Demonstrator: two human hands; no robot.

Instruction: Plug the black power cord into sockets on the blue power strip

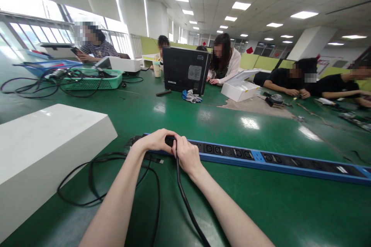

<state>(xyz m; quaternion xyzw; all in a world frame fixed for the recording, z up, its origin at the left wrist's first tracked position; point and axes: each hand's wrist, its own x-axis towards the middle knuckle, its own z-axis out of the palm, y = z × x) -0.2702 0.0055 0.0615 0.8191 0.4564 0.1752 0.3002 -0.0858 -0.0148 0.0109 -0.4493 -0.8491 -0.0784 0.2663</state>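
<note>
A long blue and black power strip lies across the green table, running from the middle to the right edge. At its left end, my left hand curls its fingers round a black plug. My right hand is closed on the same plug where its thick black cable comes out and runs down to the bottom edge. Both hands are side by side over the strip, hiding part of its sockets. A thinner black cable with a metal-tipped connector lies beside my left forearm.
On the left is a large white box. Behind it a green basket holds cables. A black computer case, gloves and an open white box stand farther back. Several people sit around the table.
</note>
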